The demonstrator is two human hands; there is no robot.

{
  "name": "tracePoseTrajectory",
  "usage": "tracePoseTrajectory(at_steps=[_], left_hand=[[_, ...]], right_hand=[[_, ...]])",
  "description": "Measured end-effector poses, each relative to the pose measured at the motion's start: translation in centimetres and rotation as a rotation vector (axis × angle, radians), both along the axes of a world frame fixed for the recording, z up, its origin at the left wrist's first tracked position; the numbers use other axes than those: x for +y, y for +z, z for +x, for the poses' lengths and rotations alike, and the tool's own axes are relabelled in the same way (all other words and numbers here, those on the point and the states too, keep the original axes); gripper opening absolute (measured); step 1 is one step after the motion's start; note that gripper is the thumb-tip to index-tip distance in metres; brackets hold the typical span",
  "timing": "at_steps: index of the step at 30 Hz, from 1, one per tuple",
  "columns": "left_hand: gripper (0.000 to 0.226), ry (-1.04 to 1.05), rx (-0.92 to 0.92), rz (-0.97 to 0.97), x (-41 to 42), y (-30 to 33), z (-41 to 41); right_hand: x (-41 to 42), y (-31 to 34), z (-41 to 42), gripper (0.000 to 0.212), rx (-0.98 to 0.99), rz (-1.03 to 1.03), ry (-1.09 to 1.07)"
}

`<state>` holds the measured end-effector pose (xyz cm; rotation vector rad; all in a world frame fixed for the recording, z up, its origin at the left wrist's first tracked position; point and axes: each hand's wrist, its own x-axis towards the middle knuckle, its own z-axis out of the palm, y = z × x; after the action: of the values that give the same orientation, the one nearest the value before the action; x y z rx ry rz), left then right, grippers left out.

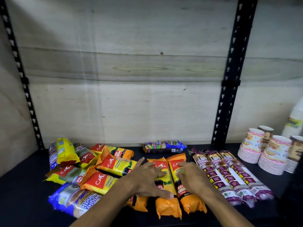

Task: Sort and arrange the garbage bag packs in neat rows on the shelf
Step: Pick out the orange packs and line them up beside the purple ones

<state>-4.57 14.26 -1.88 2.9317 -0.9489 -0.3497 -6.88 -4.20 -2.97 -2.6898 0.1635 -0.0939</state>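
Note:
Orange CASA 60L packs lie side by side at the middle of the dark shelf [24,185]. My left hand [147,177] rests flat with spread fingers on the left orange pack [165,205]. My right hand [191,176] presses the neighbouring orange pack [191,203], fingers slightly bent on top of it. A third orange pack [139,203] is partly hidden under my left forearm. To the left is a loose heap: orange packs [114,164], yellow 25L packs [65,175], a blue single-handle pack [73,199]. Three purple drawstring packs [229,176] form a row on the right. A blue pack [164,146] lies at the back.
Stacks of paper cups [268,153] stand at the far right of the shelf. Black slotted uprights [232,71] rise at the back right and back left [21,76], in front of a plywood back wall.

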Motion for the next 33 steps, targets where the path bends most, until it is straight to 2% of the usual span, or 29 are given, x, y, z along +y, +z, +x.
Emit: tracePoseTrajectory(at_steps=[9,17,30,33], left_hand=[[0.093,-0.011,0.04,-0.049,-1.5,-0.6,1.8],[0.092,-0.028,0.042,-0.087,-3.0,-1.1,2.7],[0.092,0.002,0.061,-0.148,-3.1,-1.0,2.5],[0.089,0.044,0.041,-0.213,-1.7,-0.6,1.7]], right_hand=[[-0.9,-0.6,1.3,0.041,-0.035,-0.037,-0.042],[-1.6,-0.7,2.0,0.036,0.002,-0.17,-0.084],[-2.4,-0.6,2.3,0.043,-0.01,-0.052,-0.109],[-2.6,0.2,2.5,0.041,0.011,-0.039,-0.114]])
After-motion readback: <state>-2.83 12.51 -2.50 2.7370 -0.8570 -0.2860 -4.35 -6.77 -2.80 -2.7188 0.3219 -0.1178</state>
